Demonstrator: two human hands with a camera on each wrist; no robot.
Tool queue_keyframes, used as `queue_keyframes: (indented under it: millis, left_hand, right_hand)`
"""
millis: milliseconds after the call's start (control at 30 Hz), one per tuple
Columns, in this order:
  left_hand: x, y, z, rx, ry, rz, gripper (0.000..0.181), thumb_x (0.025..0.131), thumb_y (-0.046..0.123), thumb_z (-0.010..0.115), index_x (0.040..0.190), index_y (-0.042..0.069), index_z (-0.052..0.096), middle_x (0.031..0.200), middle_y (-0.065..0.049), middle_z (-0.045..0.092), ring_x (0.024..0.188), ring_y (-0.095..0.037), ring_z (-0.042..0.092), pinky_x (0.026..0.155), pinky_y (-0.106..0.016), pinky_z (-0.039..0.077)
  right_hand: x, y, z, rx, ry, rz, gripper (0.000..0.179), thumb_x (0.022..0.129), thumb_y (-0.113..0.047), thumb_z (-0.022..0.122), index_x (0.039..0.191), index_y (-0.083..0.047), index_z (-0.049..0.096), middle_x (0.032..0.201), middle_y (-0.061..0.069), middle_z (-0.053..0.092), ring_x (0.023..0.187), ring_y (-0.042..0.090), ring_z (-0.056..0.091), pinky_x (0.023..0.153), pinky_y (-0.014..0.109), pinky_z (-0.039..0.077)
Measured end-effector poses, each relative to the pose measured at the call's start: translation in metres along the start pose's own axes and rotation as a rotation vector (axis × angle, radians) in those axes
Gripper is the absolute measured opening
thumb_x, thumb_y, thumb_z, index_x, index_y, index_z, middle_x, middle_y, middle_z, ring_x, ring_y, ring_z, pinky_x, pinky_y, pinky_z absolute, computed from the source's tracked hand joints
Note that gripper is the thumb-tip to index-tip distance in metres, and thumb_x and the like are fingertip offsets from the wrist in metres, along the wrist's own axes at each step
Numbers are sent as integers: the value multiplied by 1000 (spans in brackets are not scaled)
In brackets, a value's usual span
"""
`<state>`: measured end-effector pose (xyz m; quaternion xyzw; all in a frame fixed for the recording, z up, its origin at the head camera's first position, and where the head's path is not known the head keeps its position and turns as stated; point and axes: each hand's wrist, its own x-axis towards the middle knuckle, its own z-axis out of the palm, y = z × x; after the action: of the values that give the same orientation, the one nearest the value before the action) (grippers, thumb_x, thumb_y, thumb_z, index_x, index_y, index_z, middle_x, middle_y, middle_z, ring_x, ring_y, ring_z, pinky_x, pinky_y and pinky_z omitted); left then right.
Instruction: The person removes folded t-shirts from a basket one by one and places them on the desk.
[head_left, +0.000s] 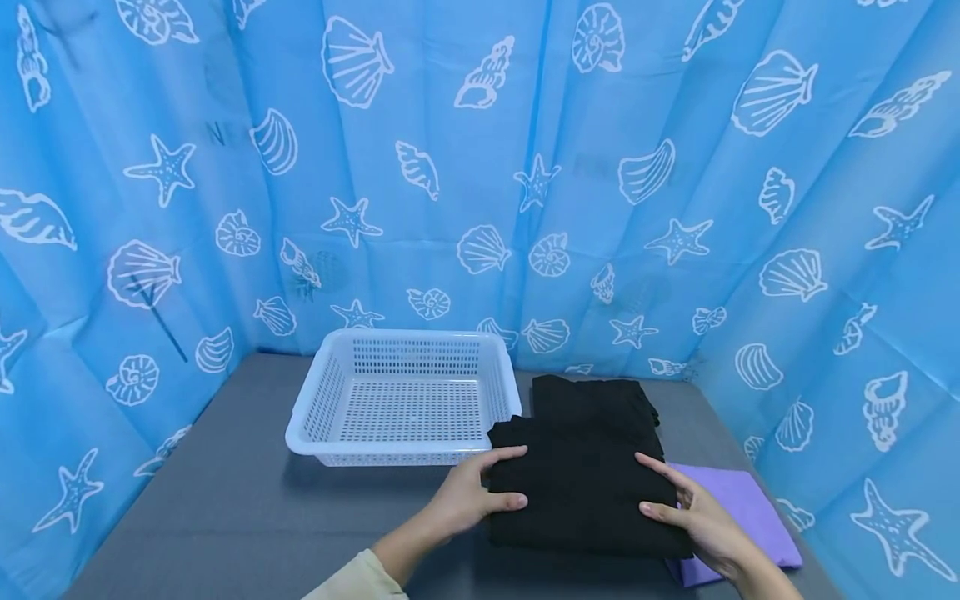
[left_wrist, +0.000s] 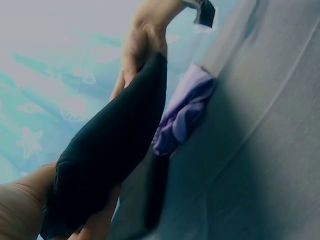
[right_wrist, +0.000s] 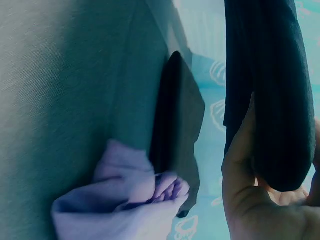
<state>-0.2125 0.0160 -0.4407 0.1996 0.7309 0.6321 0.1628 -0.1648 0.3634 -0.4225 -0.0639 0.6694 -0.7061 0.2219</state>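
Note:
Both hands hold a folded black cloth, seemingly a garment, raised off the table. My left hand grips its left edge, thumb on top. At the opposite edge, my right hand holds it the same way, with fingers passing underneath in the right wrist view. A second folded black cloth lies on the table behind the held one, partly hidden by it. To the right lies a folded purple cloth, whose bunched edge shows in the right wrist view.
A white perforated plastic basket stands at the back left of the grey table, with nothing inside. Blue curtains printed with white shells and starfish enclose the table at the back and both sides.

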Motion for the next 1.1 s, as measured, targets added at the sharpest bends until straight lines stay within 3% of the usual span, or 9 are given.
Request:
queue_keyframes:
  millis: [100, 200, 333, 367, 567, 833, 1100]
  left_hand:
    - [-2, -2, 8, 57, 13, 19, 60, 80, 24, 82, 136, 29, 60, 128, -6, 65, 103, -16, 67, 78, -29, 56]
    - [-5, -5, 15, 88, 16, 26, 60, 80, 26, 82, 135, 32, 61, 124, -3, 68, 91, -12, 70, 74, -25, 56]
    - [-9, -9, 23, 40, 6, 21, 60, 79, 21, 81, 134, 32, 61, 120, -4, 70, 83, -11, 72, 68, -24, 57]
    - [-9, -11, 24, 29, 6, 22, 60, 79, 20, 81, 134, 32, 61, 121, -4, 69, 88, -11, 72, 70, -24, 57]
    - [-11, -21, 31, 41, 10, 16, 60, 78, 19, 82, 133, 32, 62, 124, -3, 68, 78, -6, 70, 66, -22, 55]
    - [-10, -39, 34, 24, -1, -12, 61, 78, 18, 82, 134, 31, 61, 137, -6, 60, 97, -12, 69, 75, -28, 58]
    - [-7, -55, 30, 97, 31, 1, 62, 77, 22, 83, 135, 28, 61, 137, -6, 60, 114, -22, 63, 86, -37, 56]
  right_hand:
    - [-5, 5, -4, 17, -12, 12, 57, 102, -4, 48, 135, -51, 47, 127, -12, 59, 115, 14, 64, 93, 35, 54]
    - [-9, 10, -6, -1, -8, 22, 58, 102, -4, 49, 137, -51, 46, 127, -16, 57, 116, 9, 62, 95, 34, 53]
    - [-13, 17, -9, -29, -5, 27, 59, 102, -5, 50, 142, -48, 43, 128, -18, 54, 118, 3, 58, 96, 31, 52]
    - [-14, 19, -9, -33, 0, 31, 59, 102, -5, 50, 143, -48, 42, 128, -18, 54, 118, 2, 58, 96, 31, 51]
    - [-15, 26, -10, -68, 35, 55, 59, 101, -8, 53, 144, -46, 41, 133, -12, 53, 116, 0, 57, 95, 28, 51]
    - [-16, 36, -10, -48, 31, 77, 60, 100, -8, 55, 149, -41, 40, 133, -10, 53, 116, 1, 58, 96, 28, 51]
    - [-8, 45, -8, -22, 24, 81, 56, 101, -8, 53, 145, -42, 43, 141, 2, 49, 117, 6, 56, 96, 33, 51]
